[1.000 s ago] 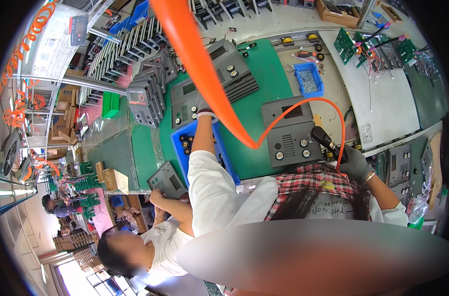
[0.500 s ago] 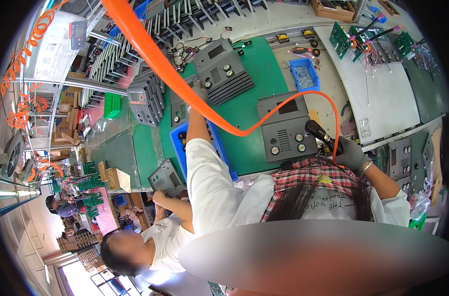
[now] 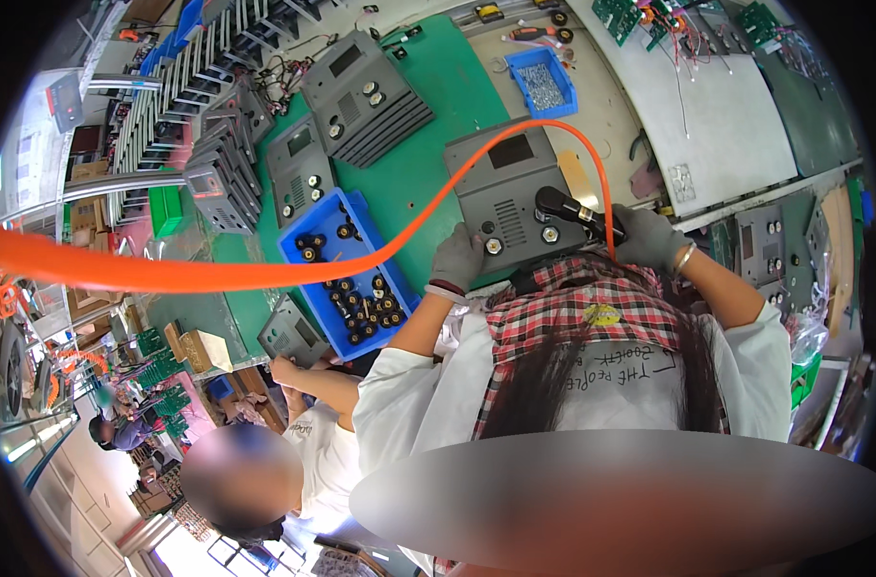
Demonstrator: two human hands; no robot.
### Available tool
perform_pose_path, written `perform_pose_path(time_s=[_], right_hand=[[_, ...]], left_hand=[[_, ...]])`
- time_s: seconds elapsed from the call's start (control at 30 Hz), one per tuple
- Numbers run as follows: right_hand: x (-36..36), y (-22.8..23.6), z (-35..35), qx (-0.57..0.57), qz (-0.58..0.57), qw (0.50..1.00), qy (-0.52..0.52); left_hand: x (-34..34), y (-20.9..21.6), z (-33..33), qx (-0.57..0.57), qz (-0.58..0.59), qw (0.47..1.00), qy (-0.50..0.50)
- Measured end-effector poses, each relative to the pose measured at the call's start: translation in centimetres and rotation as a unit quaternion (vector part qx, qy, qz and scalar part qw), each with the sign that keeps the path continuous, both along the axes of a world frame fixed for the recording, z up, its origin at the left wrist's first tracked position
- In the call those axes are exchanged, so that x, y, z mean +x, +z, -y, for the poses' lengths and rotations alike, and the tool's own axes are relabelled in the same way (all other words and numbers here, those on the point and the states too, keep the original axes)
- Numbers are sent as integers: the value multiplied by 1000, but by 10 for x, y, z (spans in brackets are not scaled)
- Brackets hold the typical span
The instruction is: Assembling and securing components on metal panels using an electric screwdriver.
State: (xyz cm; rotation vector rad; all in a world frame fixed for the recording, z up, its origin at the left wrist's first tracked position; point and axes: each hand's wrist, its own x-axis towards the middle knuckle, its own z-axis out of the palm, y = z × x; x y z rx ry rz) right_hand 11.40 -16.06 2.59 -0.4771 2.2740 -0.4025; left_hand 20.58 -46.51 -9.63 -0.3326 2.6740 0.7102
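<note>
A grey panel (image 3: 484, 192) with a rectangular cutout, slots and brass-coloured nuts lies on the green bench in front of me. My left hand (image 3: 457, 258), in a grey glove, grips its near left edge. In my right hand (image 3: 650, 238), also gloved, is a black air ratchet wrench (image 3: 582, 213); its head sits over the panel's near part, between the fittings, partly covering them. An orange air hose (image 3: 438, 207) runs from the tool across the bench to the left.
A blue bin (image 3: 315, 308) of black knob-like fittings stands left of my left hand. Stacked grey panels (image 3: 385, 135) lie beyond it. A blue tray (image 3: 565, 111) of small screws is at the far side. A co-worker's arm (image 3: 313, 377) handles another panel at left.
My left hand has come back from the far stack to the near panel's left edge. The view has shifted, and the hose now swings lower across the left. The wrench stays in my right hand.
</note>
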Motion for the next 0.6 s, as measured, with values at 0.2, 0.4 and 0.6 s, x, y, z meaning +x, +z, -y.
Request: perform_pose_path(time_s=[0.2,0.4,0.6], right_hand=[[-7,-3,12,68,17,997,43],[-9,-6,12,84,31,995,48],[-8,-10,7,87,36,994,60]], left_hand=[[7,7,-12,-3,-5,1000,30],[9,15,-23,18,4,997,77],[7,13,-25,12,44,997,70]])
